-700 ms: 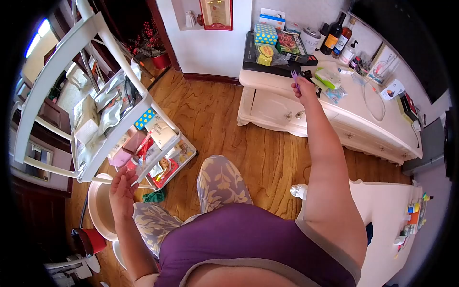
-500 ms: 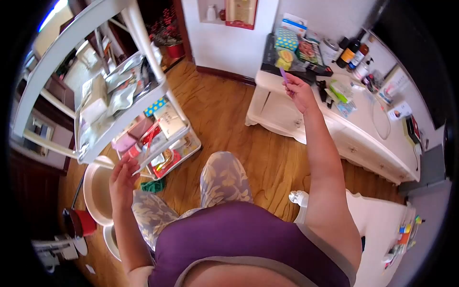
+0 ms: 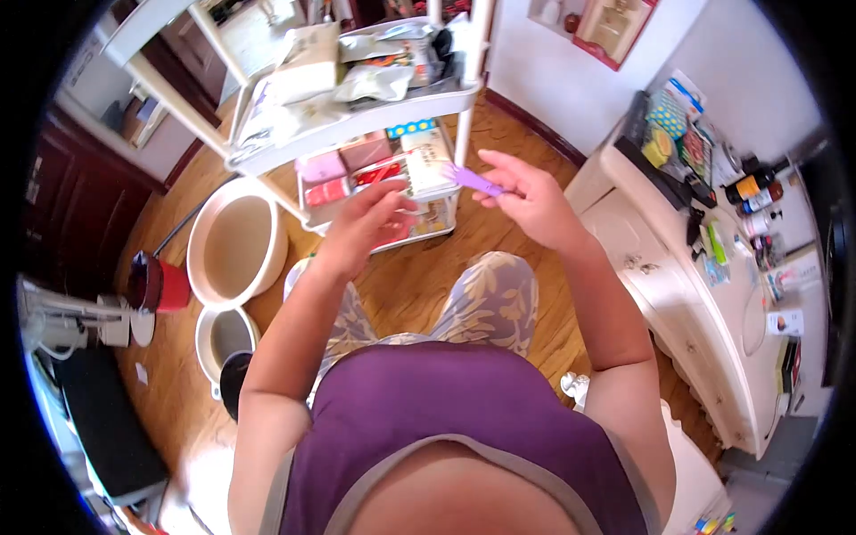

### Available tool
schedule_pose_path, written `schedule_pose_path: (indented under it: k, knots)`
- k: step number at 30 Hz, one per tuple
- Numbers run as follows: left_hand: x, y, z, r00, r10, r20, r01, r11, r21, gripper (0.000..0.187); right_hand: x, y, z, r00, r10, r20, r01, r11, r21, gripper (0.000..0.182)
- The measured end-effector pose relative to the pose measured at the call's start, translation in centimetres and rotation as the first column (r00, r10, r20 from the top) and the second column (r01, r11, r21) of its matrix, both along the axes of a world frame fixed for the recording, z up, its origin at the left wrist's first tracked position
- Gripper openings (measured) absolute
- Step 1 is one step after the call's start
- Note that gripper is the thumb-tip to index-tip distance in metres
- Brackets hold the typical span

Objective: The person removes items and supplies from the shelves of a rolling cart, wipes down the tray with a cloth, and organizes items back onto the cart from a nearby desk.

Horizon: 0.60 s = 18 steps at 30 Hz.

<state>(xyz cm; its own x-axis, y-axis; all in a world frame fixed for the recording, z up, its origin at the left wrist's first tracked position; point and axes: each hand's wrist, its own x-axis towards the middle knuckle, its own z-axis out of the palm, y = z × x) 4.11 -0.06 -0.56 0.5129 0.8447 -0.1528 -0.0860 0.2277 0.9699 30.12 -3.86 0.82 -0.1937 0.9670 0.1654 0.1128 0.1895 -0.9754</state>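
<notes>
My right hand (image 3: pixel 535 201) pinches a small purple fork (image 3: pixel 475 181), its pronged end pointing left toward the cart. Across from it, my left hand (image 3: pixel 366 223) hovers with loosely bent fingers and nothing visible in it. A gap separates the two hands, both raised above the floor in front of my knees. Behind them stands a white tiered cart (image 3: pixel 357 114). On its lower shelf are pink boxes (image 3: pixel 323 167), a red roll-shaped item (image 3: pixel 328 192) and a pale box (image 3: pixel 428 160).
On the cart's upper shelf lie silvery packets (image 3: pixel 374 83) and a white pack (image 3: pixel 308 62). Two pale tubs (image 3: pixel 198 259) stand on the wooden floor at left, near a red bin (image 3: pixel 174 287). At right, a white cabinet (image 3: pixel 615 214) carries bottles (image 3: pixel 753 185) and boxes.
My right hand has come from over the cabinet to the middle, bringing the purple fork. My left hand has moved in toward it. The view has turned left.
</notes>
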Motion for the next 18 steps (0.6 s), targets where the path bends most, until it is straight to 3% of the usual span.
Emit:
schedule_pose_path:
  k: [2,4,6,7,9,11,13,16,18]
  knots:
    - [1.0,0.2,-0.2,0.999,0.009,0.053,-0.011,0.999,0.037,0.036,-2.7,0.0,0.2,0.983,0.107,0.148,-0.11,0.994,0.01,0.052]
    - [0.7,0.6,-0.7,0.999,0.035,-0.012,-0.034,0.996,0.083,0.031,-4.9,-0.2,0.1,0.977,0.128,0.173,-0.139,0.989,0.051,0.05]
    - [0.3,0.5,-0.8,0.996,0.045,-0.072,-0.035,0.991,0.128,0.028,-6.5,-0.1,-0.2,0.948,-0.033,0.317,-0.041,0.974,0.221,0.041]
    - [0.1,0.2,-0.7,0.993,0.109,-0.035,-0.103,0.983,0.154,0.024,-7.3,-0.1,-0.1,0.948,-0.03,0.316,-0.043,0.975,0.219,0.041]
    - [-0.4,-0.4,-0.4,0.985,0.17,0.001,-0.168,0.971,0.17,0.021,-8.7,-0.3,0.0,0.896,-0.199,0.398,0.088,0.956,0.281,0.025]
    - [-0.9,-0.9,0.0,0.947,0.268,-0.176,-0.194,0.916,0.35,0.019,-9.8,0.1,-1.1,0.841,-0.248,0.481,0.085,0.938,0.335,0.02]
    - [-1.8,-0.9,-0.3,0.948,0.286,-0.137,-0.225,0.911,0.345,0.019,-10.8,0.5,-1.6,0.779,-0.294,0.554,0.067,0.917,0.393,0.018]
    - [-3.6,-0.4,-1.4,0.958,0.279,-0.061,-0.251,0.924,0.287,0.018,-12.5,1.0,-1.7,0.854,-0.313,0.415,0.084,0.872,0.483,0.015]
    - [-4.6,-0.4,-1.8,0.965,0.262,-0.016,-0.251,0.94,0.23,0.017,-13.6,1.2,-1.9,0.737,-0.425,0.525,0.051,0.81,0.584,0.014]
